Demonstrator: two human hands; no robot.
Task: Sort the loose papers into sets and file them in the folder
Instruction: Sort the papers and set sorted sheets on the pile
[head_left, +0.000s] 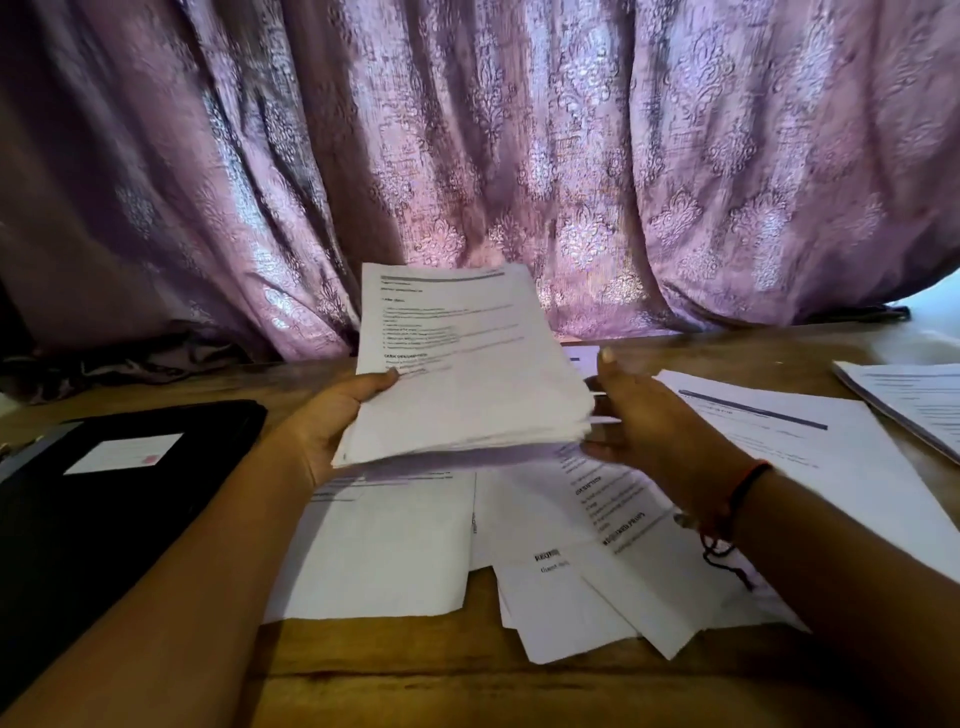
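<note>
1. Two hands meet at one stack of papers (467, 374), which is lifted off the worktop (415, 675) and tilted up at its far edge.
2. Left hand (332, 415) grips the stack's left side, thumb pressed on the top sheet, fingers hidden beneath.
3. Right hand (644, 421) is at the stack's right edge with its thumb raised. Its fingers (597, 447) touch the edges of the sheets, but blur hides whether they pinch any.
4. Loose sheets (519, 545) lie overlapping on the worktop under the stack.
5. Another sheet (810, 452) lies to their right, and a separate set (914, 400) sits at the far right.
6. A closed black folder (104, 493) with a white label (124, 452) lies flat at the left, apart from the sheets.
7. A purple patterned curtain (467, 130) hangs behind.
</note>
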